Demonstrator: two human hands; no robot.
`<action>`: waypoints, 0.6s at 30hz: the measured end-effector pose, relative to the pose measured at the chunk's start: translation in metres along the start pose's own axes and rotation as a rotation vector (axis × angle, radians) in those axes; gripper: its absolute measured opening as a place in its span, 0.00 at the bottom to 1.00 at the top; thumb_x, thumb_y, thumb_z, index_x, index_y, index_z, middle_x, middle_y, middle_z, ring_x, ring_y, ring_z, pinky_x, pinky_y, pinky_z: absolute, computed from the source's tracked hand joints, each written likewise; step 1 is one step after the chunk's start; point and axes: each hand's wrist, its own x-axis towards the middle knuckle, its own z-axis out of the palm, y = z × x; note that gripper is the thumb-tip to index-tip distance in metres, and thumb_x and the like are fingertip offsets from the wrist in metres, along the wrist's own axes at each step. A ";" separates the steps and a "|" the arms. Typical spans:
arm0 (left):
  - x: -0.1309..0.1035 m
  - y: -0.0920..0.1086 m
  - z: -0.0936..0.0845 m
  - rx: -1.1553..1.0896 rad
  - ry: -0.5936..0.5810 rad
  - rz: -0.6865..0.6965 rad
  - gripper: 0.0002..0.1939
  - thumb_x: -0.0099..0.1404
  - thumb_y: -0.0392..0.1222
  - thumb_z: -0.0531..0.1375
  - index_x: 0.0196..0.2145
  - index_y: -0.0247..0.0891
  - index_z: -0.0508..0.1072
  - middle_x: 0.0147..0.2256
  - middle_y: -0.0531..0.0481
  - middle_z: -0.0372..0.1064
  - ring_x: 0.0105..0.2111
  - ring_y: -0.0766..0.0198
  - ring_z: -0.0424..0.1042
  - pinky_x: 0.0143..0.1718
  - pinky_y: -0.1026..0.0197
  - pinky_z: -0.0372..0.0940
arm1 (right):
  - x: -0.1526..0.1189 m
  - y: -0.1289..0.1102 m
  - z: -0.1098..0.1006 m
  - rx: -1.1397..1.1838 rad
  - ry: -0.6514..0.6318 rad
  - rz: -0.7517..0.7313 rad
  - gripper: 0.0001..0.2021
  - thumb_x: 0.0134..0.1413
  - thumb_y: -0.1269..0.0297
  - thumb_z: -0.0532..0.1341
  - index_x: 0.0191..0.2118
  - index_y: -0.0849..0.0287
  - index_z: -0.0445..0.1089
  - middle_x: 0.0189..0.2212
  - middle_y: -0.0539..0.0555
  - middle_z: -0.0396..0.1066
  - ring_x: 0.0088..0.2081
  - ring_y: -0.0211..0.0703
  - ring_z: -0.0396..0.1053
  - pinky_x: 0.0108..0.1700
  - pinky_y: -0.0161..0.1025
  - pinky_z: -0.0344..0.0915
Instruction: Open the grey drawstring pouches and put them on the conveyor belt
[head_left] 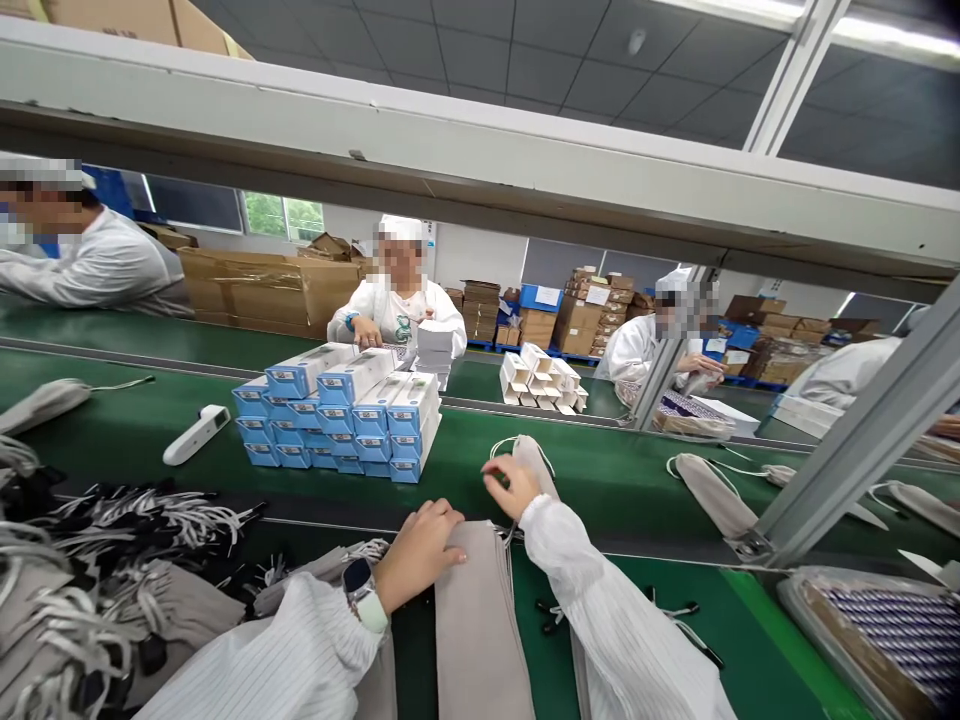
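Observation:
My left hand (421, 550) rests at the top left edge of a flat stack of grey fabric pouches (480, 620), its thumb on the cloth and its fingers loosely stretched. Past the stack, my right hand (514, 486) hovers over the green conveyor belt with bent fingers apart and nothing visible between them. Just behind that hand lies a filled grey drawstring pouch (534, 458) with a white cord. More grey pouches (180, 600) with white cords and black cord ends are heaped to the left of my left arm.
Blue and white boxes (337, 425) are stacked on the belt, beside a white handheld device (196, 435). Other drawstring pouches (712, 495) lie right. A metal post (862, 440) slants on the right near a plastic-wrapped tray (877, 630). Several co-workers sit opposite, near open white boxes (541, 380).

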 end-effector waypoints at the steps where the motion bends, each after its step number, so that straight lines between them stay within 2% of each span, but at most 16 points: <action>1: 0.002 -0.002 -0.002 0.004 0.014 -0.007 0.16 0.51 0.40 0.58 0.40 0.40 0.67 0.37 0.48 0.62 0.41 0.56 0.59 0.41 0.60 0.54 | -0.001 -0.005 0.005 0.088 -0.086 -0.043 0.06 0.45 0.68 0.53 0.29 0.59 0.67 0.29 0.52 0.66 0.33 0.39 0.63 0.34 0.34 0.59; 4: 0.006 -0.007 -0.005 0.002 0.036 -0.019 0.15 0.51 0.39 0.58 0.39 0.40 0.67 0.37 0.49 0.63 0.39 0.58 0.62 0.39 0.63 0.55 | -0.005 -0.013 0.018 0.211 -0.210 -0.081 0.03 0.40 0.69 0.57 0.21 0.60 0.66 0.25 0.50 0.67 0.27 0.35 0.63 0.27 0.30 0.58; 7: 0.007 -0.011 -0.008 -0.007 0.035 -0.021 0.12 0.50 0.38 0.59 0.36 0.41 0.69 0.35 0.51 0.64 0.36 0.61 0.64 0.35 0.65 0.56 | -0.007 -0.014 0.023 0.260 -0.239 -0.087 0.02 0.39 0.69 0.58 0.22 0.61 0.64 0.25 0.49 0.67 0.26 0.33 0.63 0.26 0.29 0.57; 15: 0.004 -0.008 -0.010 -0.015 0.094 -0.048 0.09 0.49 0.38 0.59 0.31 0.40 0.65 0.32 0.54 0.64 0.34 0.62 0.63 0.29 0.66 0.53 | -0.007 -0.006 0.029 0.453 -0.365 -0.055 0.18 0.28 0.63 0.66 0.30 0.61 0.62 0.28 0.48 0.66 0.27 0.33 0.61 0.26 0.29 0.56; 18: 0.004 -0.006 -0.011 -0.018 0.118 -0.021 0.07 0.48 0.37 0.58 0.27 0.39 0.62 0.31 0.54 0.62 0.34 0.61 0.61 0.29 0.66 0.52 | -0.007 -0.002 0.031 0.491 -0.404 -0.054 0.16 0.27 0.63 0.66 0.27 0.61 0.62 0.25 0.46 0.64 0.24 0.31 0.58 0.25 0.29 0.54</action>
